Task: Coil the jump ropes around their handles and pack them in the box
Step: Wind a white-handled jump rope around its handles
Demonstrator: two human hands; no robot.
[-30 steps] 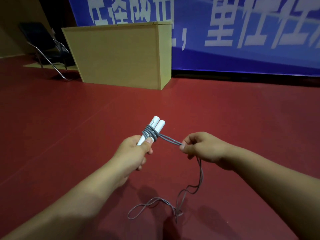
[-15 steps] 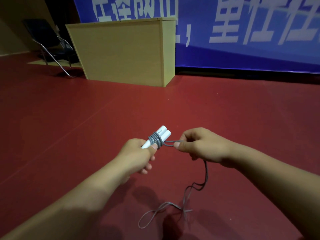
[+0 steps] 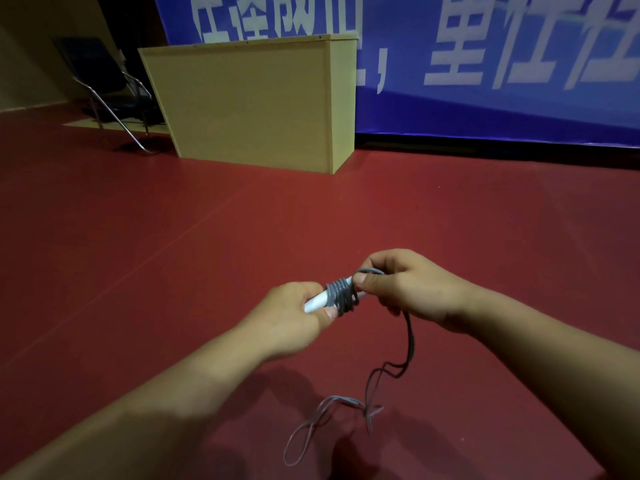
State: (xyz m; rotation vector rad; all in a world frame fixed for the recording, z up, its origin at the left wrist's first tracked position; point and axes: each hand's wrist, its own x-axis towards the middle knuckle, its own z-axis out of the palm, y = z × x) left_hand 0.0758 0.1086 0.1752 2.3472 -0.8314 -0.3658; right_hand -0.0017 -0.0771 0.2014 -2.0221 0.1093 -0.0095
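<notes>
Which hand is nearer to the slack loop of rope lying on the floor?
Right. The right hand is above the slack loop, with rope hanging from it; the left hand, gripping the white handles, sits higher left.

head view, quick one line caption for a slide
Left hand grips white handles while right hand winds grey rope around them.

Dim indoor shot, heavy vignette: corners go near black, esp. top left w/ the chair [image 3: 104, 81]. Brightest patch is the red floor [image 3: 398, 216] mid-frame, light seems overhead/front. Soft shadows of arms and rope [image 3: 408, 344] fall on floor at bottom centre. Wide-angle warp: the cabinet [image 3: 249, 102] leans, the banner [image 3: 485, 64] text stretches and smears toward edges. Hands fairly sharp; forearms near lens soft. No glare.
</notes>
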